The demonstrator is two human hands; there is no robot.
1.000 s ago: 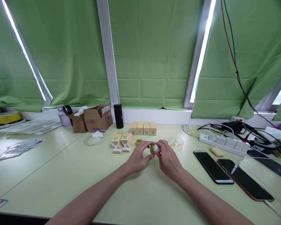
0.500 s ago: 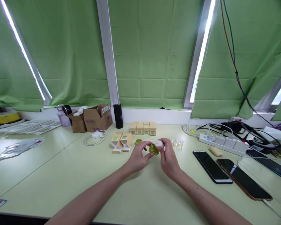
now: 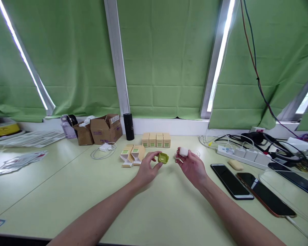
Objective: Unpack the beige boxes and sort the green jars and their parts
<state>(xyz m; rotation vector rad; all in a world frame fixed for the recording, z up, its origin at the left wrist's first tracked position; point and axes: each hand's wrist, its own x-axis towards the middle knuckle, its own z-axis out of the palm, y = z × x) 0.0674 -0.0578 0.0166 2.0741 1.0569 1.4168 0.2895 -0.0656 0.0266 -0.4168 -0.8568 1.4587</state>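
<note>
Between the thumb and fingers of my left hand (image 3: 148, 169) is a small olive-green square case (image 3: 163, 158), its hollow side facing me. My right hand (image 3: 192, 167), palm partly turned up, grips a small rounded white piece (image 3: 183, 151) at the fingertips. A gap separates the two pieces. Behind my right hand, a clear plastic cup (image 3: 195, 153) is partly hidden. Two opened cardboard boxes (image 3: 132, 155) with green labels lie left of my left hand. Farther back, a row of several small closed boxes (image 3: 156, 140) stands on the table.
To the right lie phones (image 3: 231, 181), a beige rounded object (image 3: 235, 164) and a white power strip (image 3: 242, 155) with tangled cables. At the back left are brown cartons (image 3: 106, 130), a black cylinder (image 3: 128, 126) and a white charger (image 3: 105, 147). Flat plastic packets (image 3: 20, 163) lie far left.
The white piece has moved right, away from the green case, as my right hand turned palm up. My left hand has shifted slightly left and tilted the case's hollow side toward me.
</note>
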